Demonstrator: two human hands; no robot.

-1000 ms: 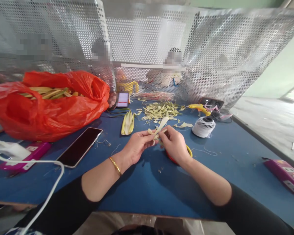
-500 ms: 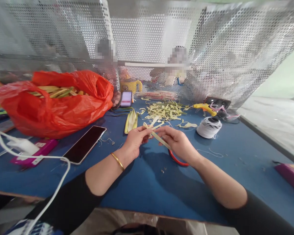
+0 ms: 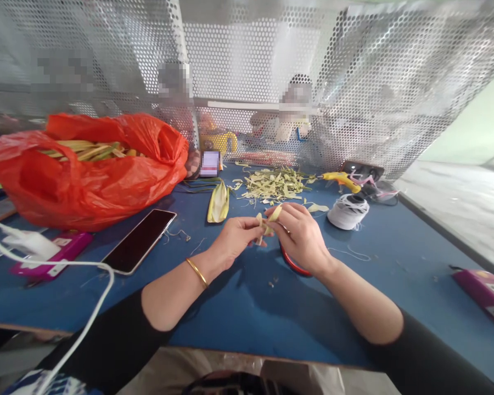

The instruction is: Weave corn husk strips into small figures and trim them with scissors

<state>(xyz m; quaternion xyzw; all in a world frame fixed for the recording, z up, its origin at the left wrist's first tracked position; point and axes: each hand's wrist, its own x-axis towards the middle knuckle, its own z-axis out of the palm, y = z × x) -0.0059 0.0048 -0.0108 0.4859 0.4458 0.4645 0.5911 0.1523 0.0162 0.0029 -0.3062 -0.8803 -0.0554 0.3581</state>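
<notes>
Head view: held strip pale yellow-green, narrow, partly hidden.

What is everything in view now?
Leaf pieces: several, pale, in fingers
Leaf heap: one, green, back
Husk: one, yellow, centre
Bag: one, red, left
Phone: one, black, left
Lit screen: one, pale, back
Power strips: two, purple, sides
Cable: one, white, left
Spool: one, white, right
Glue gun: one, yellow, right
Curved item: one, red, centre
Barrier: one, silver, back
Mug: one, yellow, behind barrier
People: several, blurred, behind barrier
Table: one, blue, beneath
Bracelet: one, gold, left wrist
Sleeves: two, black, front
Left hand: one, bare, centre
Right hand: one, bare, centre
</notes>
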